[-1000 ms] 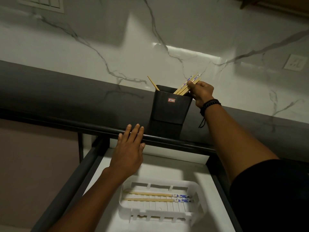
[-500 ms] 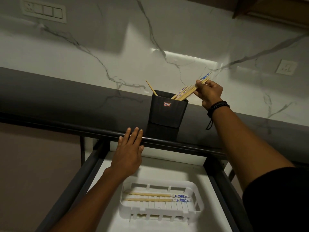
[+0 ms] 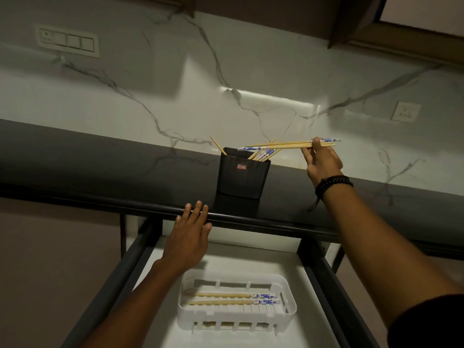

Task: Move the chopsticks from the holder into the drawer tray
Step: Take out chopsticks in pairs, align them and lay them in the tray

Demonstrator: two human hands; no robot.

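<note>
A black holder (image 3: pixel 243 175) stands on the dark countertop (image 3: pixel 100 167), with several wooden chopsticks (image 3: pixel 263 154) leaning in it. My right hand (image 3: pixel 322 162) is up and to the right of the holder, pinching a pair of chopsticks (image 3: pixel 283 144) with blue-patterned ends that lies almost level above the holder's rim. My left hand (image 3: pixel 188 239) rests flat, fingers spread, over the counter's front edge. Below, in the open drawer (image 3: pixel 281 259), a white slotted tray (image 3: pixel 288 312) holds two chopsticks (image 3: pixel 233 298) side by side.
A marble backsplash with a switch panel (image 3: pixel 67 41) at the left and a socket (image 3: pixel 406 111) at the right rises behind the counter. Dark drawer rails (image 3: pixel 130 267) flank the drawer. A wooden cabinet (image 3: pixel 391 23) hangs above right.
My right hand has drawn the pair of chopsticks up and out to the right of the holder, turning them level. My left hand has stayed at the counter edge.
</note>
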